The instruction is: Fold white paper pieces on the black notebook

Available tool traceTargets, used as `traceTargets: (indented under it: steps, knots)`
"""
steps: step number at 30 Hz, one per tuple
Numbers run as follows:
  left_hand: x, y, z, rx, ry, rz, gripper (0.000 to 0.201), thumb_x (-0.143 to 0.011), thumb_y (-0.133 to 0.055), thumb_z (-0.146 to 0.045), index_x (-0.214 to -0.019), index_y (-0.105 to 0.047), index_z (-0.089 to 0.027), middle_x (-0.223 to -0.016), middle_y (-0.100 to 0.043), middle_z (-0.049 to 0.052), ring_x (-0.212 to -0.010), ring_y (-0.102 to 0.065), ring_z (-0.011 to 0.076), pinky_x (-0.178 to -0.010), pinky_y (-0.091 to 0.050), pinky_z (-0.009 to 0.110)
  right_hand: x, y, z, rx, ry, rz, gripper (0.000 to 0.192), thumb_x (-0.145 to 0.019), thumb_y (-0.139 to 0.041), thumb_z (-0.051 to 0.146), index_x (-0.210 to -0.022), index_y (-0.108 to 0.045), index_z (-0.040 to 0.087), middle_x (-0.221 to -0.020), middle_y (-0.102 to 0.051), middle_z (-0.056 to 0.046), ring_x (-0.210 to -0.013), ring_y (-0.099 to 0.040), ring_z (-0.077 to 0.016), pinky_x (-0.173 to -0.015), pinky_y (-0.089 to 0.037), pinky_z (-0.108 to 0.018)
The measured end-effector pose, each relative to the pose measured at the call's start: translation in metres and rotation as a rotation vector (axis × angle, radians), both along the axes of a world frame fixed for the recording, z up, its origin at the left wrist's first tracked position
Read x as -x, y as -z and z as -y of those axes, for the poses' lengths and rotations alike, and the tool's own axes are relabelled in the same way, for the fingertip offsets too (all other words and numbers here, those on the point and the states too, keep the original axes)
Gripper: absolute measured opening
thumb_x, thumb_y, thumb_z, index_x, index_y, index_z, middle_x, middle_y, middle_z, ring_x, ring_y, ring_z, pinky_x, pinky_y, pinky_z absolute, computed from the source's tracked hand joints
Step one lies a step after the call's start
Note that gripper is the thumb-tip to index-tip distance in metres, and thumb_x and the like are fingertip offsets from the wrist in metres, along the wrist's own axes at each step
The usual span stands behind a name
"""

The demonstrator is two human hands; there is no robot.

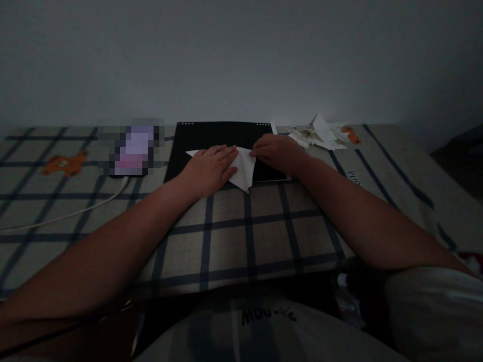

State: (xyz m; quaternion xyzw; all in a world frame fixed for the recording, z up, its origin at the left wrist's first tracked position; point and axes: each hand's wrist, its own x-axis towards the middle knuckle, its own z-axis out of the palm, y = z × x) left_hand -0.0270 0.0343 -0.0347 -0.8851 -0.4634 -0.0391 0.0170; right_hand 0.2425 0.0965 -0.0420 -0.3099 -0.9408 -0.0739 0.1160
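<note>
The folded paper point(244, 171) lies on the black pad point(219, 133), one tip past its near edge. The left hand point(209, 168) rests flat on it, fingers point(227, 152) extended; the right hand point(277, 151) touches its right corner, whether pinching I cannot tell.

Centred at the back of the worktop point(234, 226), near the wall point(241, 60) behind, a flat pad point(222, 131). On the pad, with one point past its near edge, a paper piece point(244, 171). Over the paper's left part, the left grip point(211, 168); at its far right corner, the right grip point(277, 150). Left of the pad, a phone point(136, 151), with a cable point(94, 205) running off leftward; farther left, a bear figure point(67, 164). Right of the pad, paper scraps point(320, 131). Before the worktop, a shirt point(320, 337).
</note>
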Motion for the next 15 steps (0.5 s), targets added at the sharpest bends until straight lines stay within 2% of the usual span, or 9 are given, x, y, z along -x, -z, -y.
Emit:
traceTargets:
  steps: [6,9,15]
  knots:
    - [-0.0011,0.0,0.0008,0.011,-0.002,0.006,0.067,-0.118,-0.037,-0.04,-0.178,-0.046,-0.011,-0.181,-0.051,0.018,-0.168,-0.047,0.0394,-0.132,-0.045,0.061,-0.0025,-0.0034,0.002,-0.021,-0.027,0.048,0.032,-0.113,-0.056,0.019,-0.115,-0.088,0.019,-0.117,-0.084,-0.011,-0.107,-0.071,-0.024,-0.084,-0.05,-0.034]
    - [-0.0029,-0.0009,0.002,0.009,-0.015,0.005,0.066,-0.117,-0.039,-0.039,-0.177,-0.047,-0.012,-0.181,-0.052,0.018,-0.167,-0.048,0.0397,-0.131,-0.045,0.061,-0.0043,-0.002,0.0014,-0.034,-0.052,0.002,0.031,-0.11,-0.057,0.018,-0.115,-0.088,0.018,-0.116,-0.085,-0.013,-0.107,-0.071,-0.025,-0.085,-0.05,-0.035]
    - [-0.0005,-0.0036,0.0031,-0.029,-0.016,0.02,0.066,-0.116,-0.037,-0.039,-0.174,-0.053,-0.011,-0.178,-0.055,0.02,-0.164,-0.051,0.0434,-0.125,-0.049,0.068,-0.005,0.001,0.0,-0.114,-0.133,-0.135,0.036,-0.113,-0.055,0.024,-0.131,-0.086,0.019,-0.121,-0.086,-0.013,-0.109,-0.073,-0.026,-0.091,-0.053,-0.04]
